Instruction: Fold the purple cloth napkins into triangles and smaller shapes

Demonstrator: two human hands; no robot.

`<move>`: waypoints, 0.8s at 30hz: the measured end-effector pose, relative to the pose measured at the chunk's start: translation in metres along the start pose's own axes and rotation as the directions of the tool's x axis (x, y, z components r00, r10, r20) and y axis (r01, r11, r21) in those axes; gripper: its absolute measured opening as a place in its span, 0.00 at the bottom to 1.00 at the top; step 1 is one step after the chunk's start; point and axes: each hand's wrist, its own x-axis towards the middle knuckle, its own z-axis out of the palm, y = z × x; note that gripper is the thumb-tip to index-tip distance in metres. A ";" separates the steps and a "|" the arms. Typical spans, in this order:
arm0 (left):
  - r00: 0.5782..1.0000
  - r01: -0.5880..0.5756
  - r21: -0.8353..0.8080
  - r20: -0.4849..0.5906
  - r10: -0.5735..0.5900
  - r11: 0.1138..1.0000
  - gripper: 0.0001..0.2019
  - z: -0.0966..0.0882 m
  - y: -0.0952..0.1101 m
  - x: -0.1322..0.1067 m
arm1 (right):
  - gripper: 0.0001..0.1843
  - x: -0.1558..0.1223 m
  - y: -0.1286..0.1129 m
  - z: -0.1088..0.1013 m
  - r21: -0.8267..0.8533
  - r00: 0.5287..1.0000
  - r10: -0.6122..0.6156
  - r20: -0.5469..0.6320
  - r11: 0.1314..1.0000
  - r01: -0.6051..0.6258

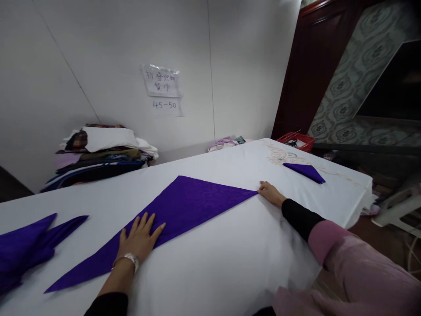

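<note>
A purple cloth napkin (197, 202) lies folded into a large triangle on the white-covered table (223, 263). My left hand (141, 235), with a bracelet at the wrist, rests flat on its left part, fingers spread. At the napkin's right tip, my right hand (269, 193) pinches the corner between thumb and fingers. Toward the far right end of the table sits a smaller folded purple napkin (305, 172). More purple cloth (24, 250) lies loosely heaped at the left edge of the view.
Behind the table at left stands a pile of folded clothes (105, 153). Further right are some lilac cloths (225, 143) and a red basket (301, 141). A paper sign (163, 90) hangs on the wall. A white stool (399, 215) stands beyond the table's right end.
</note>
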 end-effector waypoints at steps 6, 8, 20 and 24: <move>1.000 0.031 -0.034 0.007 -0.030 0.999 0.23 -0.005 0.002 -0.001 | 0.07 -0.001 0.001 0.001 -0.007 1.000 -0.008 -0.022 1.000 0.007; 1.000 0.022 -0.028 0.007 -0.022 0.999 0.23 -0.005 0.003 -0.001 | 0.07 -0.001 0.001 0.001 -0.007 1.000 -0.009 -0.029 1.000 0.009; 0.999 0.033 -0.016 0.007 -0.032 0.999 0.23 -0.001 0.002 0.000 | 0.13 -0.003 -0.006 0.000 -0.053 0.996 -0.038 -0.084 0.998 0.033; 0.998 0.045 -0.022 0.033 -0.045 0.999 0.23 -0.005 0.004 -0.001 | 0.20 -0.010 -0.048 0.007 -0.087 0.977 -0.187 -0.101 0.980 0.179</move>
